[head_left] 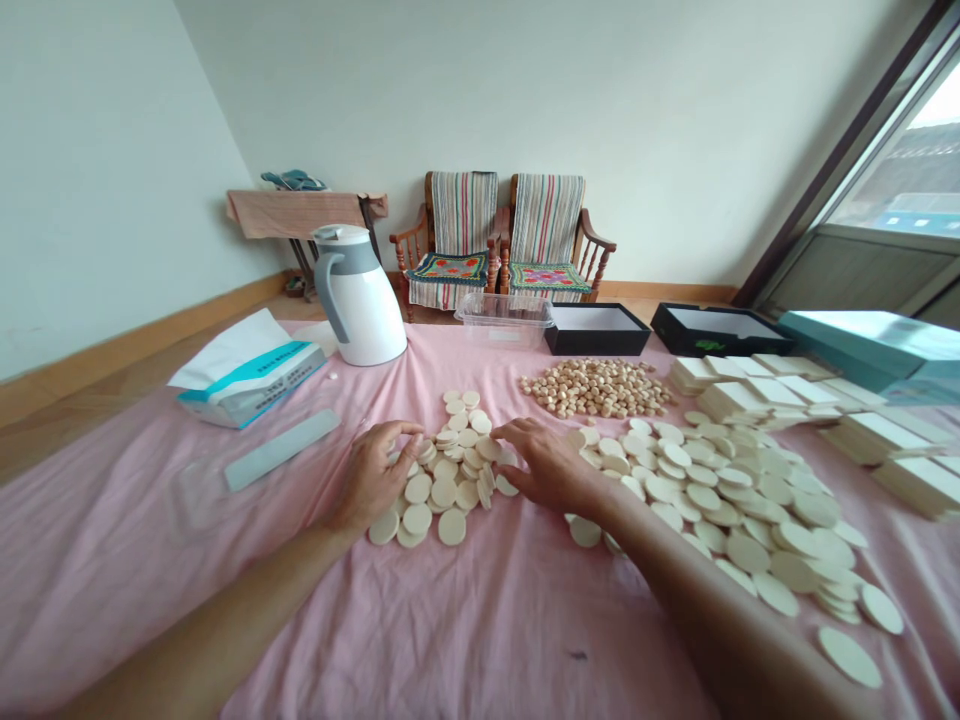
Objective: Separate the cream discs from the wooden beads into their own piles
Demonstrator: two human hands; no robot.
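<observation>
Far left on the pink cloth, we have a tissue packet and a pale grey strip, with a white-and-grey vacuum jug behind them. Our left grip sits against the left edge of a loose pile of cream discs, its fingers curled and partly apart; we cannot tell whether it pinches a disc. The discs look flat, stiff and light, and their smooth faces will probably slide across one another. We judge them best taken by the rim between thumb and fingertip, or drawn to the pile's edge first, since the leaning ones could tip. Our right grip is open, its fingers spread and reaching onto the pile's right side, with the palm beside a wider spread of discs that runs off to the right. Beyond the hands stand a clear plastic tub, a heap of small tan pellets and two open black boxes. Further right are stacks of cream rectangular blocks and a teal box.
</observation>
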